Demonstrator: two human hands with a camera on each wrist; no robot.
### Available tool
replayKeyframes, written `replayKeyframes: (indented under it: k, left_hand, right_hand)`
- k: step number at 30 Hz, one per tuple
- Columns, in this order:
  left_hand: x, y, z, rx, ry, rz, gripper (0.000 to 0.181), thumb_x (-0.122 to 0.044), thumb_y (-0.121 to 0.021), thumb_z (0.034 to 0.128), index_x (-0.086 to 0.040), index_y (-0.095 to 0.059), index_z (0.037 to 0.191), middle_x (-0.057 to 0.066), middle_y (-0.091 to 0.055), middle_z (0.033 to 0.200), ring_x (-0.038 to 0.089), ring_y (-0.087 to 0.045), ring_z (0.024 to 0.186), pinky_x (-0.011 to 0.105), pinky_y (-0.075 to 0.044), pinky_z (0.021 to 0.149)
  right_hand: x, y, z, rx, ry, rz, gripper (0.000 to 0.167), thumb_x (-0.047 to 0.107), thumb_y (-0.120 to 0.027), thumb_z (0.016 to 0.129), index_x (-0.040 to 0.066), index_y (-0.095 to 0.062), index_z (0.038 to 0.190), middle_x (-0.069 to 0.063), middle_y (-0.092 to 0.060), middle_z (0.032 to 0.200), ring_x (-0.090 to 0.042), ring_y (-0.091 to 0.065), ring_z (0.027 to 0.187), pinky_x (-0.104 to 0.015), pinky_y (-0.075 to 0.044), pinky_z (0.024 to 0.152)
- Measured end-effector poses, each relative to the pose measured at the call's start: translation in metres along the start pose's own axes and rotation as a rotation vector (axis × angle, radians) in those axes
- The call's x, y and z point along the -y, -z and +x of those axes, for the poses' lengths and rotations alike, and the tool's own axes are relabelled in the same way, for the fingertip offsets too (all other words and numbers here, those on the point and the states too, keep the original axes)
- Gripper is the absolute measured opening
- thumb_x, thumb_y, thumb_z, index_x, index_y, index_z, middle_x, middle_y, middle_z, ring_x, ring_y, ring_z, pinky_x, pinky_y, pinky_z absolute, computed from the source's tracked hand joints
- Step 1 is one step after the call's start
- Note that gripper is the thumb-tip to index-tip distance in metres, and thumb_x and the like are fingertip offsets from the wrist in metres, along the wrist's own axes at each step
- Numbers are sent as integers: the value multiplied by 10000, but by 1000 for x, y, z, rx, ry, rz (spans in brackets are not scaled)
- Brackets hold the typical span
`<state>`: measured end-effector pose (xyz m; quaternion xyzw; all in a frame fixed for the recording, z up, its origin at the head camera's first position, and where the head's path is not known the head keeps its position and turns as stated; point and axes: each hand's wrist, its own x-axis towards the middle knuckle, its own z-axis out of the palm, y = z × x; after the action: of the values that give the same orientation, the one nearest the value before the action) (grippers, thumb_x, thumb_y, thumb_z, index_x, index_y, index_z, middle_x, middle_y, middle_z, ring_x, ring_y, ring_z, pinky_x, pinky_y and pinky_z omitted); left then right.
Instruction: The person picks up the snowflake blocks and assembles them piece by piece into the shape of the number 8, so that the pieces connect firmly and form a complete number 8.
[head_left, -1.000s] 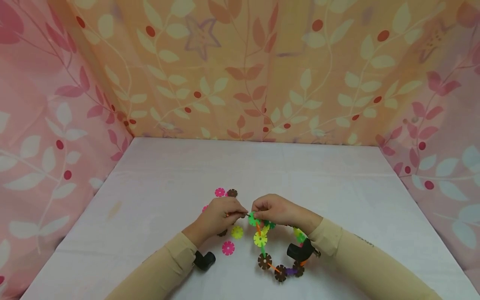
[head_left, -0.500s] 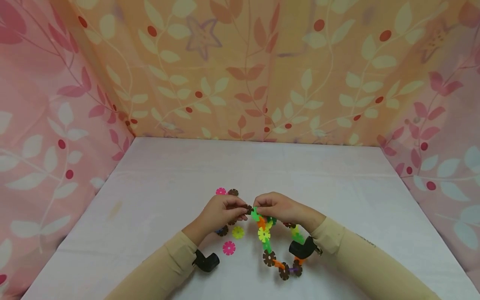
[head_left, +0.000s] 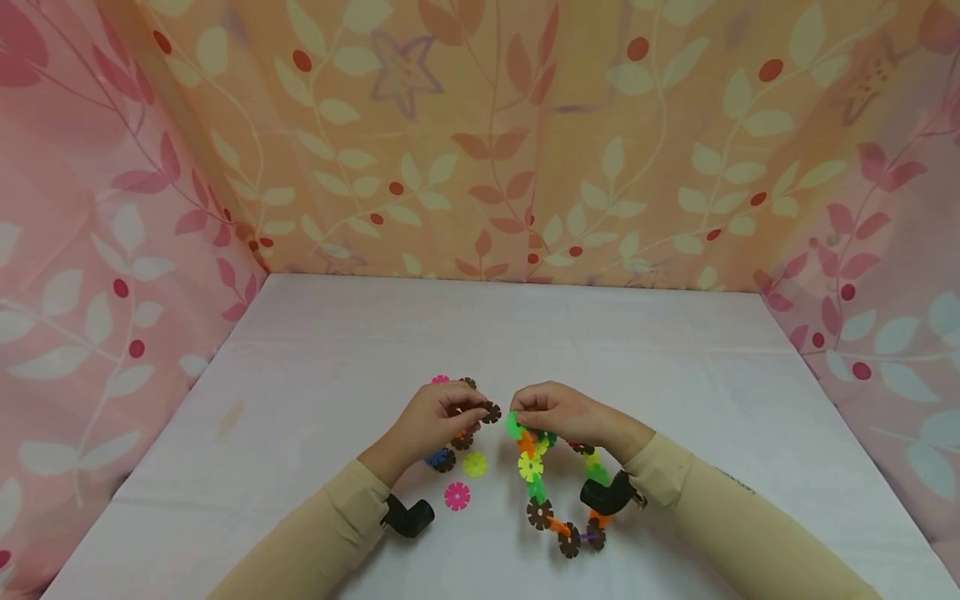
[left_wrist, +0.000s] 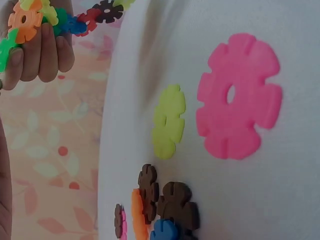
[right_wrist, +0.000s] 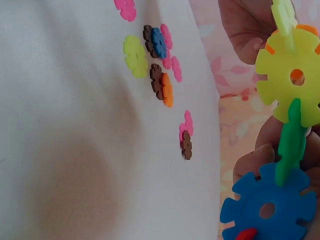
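My left hand point(head_left: 444, 415) pinches a brown notched flower disc point(head_left: 491, 412) between thumb and fingertips. Just right of it, my right hand point(head_left: 561, 412) pinches a green flower disc point(head_left: 515, 426) at one end of a chain. That chain of interlocked discs, with a yellow disc point(head_left: 531, 467) and brown disc point(head_left: 539, 513) among them, hangs in a loop below the right hand. A small gap separates the held brown disc from the green one. In the right wrist view, a blue disc point(right_wrist: 267, 205) and a yellow disc point(right_wrist: 290, 75) of the chain are close up.
Loose discs lie on the white table point(head_left: 360, 333) beside and under my left hand: a pink one point(head_left: 457, 497), a yellow one point(head_left: 476, 464), and several brown, blue, orange and pink ones. Patterned cloth point(head_left: 495, 142) walls the back and sides. Black wrist mounts point(head_left: 409, 517) hang near the table.
The brown disc, earlier against the green disc, has come away to the left with my left hand. The right hand has shifted slightly, and the chain's hanging discs have moved a little right.
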<state>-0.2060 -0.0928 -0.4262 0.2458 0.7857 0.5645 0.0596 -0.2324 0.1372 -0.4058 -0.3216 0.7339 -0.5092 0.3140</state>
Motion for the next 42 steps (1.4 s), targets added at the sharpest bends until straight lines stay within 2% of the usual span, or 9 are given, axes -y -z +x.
replayKeyframes:
  k: [7,10,15,19,22,29,32,38,42]
  left_hand:
    - [-4,0,0,71,-91,49,90,-66,-639,846,-69,-696,915,31,-590,818,106,-585,639,255,-505,497]
    - [-16,0,-2,77,-112,115,116,-17,-632,838,-34,-708,924,61,-598,821,113,-552,589,226,-485,496]
    - [-15,1,0,111,-240,392,165,-29,-665,813,-76,-725,959,-16,-626,819,35,-498,600,161,-446,516]
    - [-7,0,2,169,-261,680,129,-107,-676,819,-99,-718,942,-46,-647,808,23,-514,651,128,-443,578]
    - [-9,-1,1,209,-289,801,78,-125,-657,837,-100,-699,898,-46,-640,785,29,-533,667,122,-442,608]
    - [-6,-5,-2,153,-441,827,40,-90,-653,830,-103,-685,850,-48,-620,738,32,-542,640,89,-411,571]
    - [-3,-7,-1,141,-352,798,74,-106,-661,828,-96,-695,893,-47,-636,771,38,-559,669,122,-453,621]
    - [3,-11,3,172,-1,732,216,-190,-670,829,-90,-660,1020,-88,-598,741,29,-507,628,171,-438,582]
    - [6,-12,0,256,138,744,174,-265,-753,741,-161,-655,840,-104,-516,673,55,-471,660,190,-415,557]
  right_hand:
    - [1,-1,2,-12,-24,-48,197,157,-484,950,24,-573,834,-7,-494,639,-125,-487,590,-242,-443,518]
    - [2,-1,3,-22,-48,-69,184,139,-494,944,24,-578,828,-11,-495,622,-128,-481,565,-238,-432,502]
    - [2,-6,5,-24,-98,-63,169,105,-503,936,29,-575,803,-36,-524,627,-135,-491,568,-228,-412,507]
    - [1,-11,6,-36,-141,-18,179,100,-505,934,1,-564,798,-102,-576,665,-131,-524,576,-229,-414,500]
    - [2,-13,7,-43,-141,-78,183,89,-505,932,-15,-566,795,-115,-597,658,-112,-526,554,-223,-410,479]
    - [2,-16,10,-54,-117,-205,187,58,-506,925,-11,-566,762,-116,-606,623,-100,-516,518,-217,-399,466]
    - [0,-15,10,-64,-141,-194,189,63,-510,924,1,-563,753,-102,-609,622,-109,-524,514,-222,-396,465]
    - [-5,-6,11,-57,-190,-189,193,114,-515,930,41,-567,759,-79,-632,664,-130,-559,554,-244,-418,492]
    - [-10,3,10,-62,-214,-207,155,117,-531,919,50,-576,786,-51,-634,692,-137,-540,560,-258,-422,506]
